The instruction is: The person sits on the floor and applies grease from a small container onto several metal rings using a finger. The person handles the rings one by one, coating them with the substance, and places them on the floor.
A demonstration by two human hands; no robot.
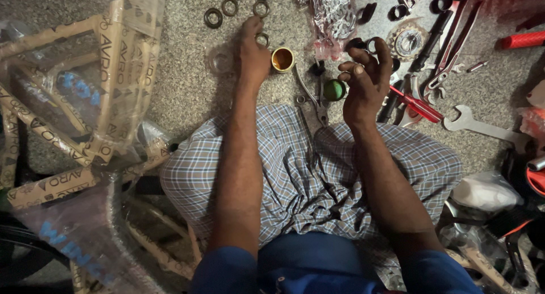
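At far left lies one bicycle frame wrapped in tan cardboard strips and clear plastic film [85, 101], resting on the speckled grey floor [187, 72]. Right of it, a row of dark metal bearing rings [213, 18] lies on the floor; at least six show, though the top ones are cut off by the picture edge. The left hand [251, 52] reaches forward, its fingertips down on one small ring [262, 39]; whether its grip pinches that ring I cannot tell. Just beside it stands one small round tin with amber grease [283, 59]. One bagged silver chain [332, 13] lies beyond. One green round cap [334, 90] sits near the right hand [366, 78], raised, fingers curled in a narrow grip around a dark ring [369, 44]. Further right lie one red-handled screwdriver [417, 105] and one silver open-ended spanner [482, 126].
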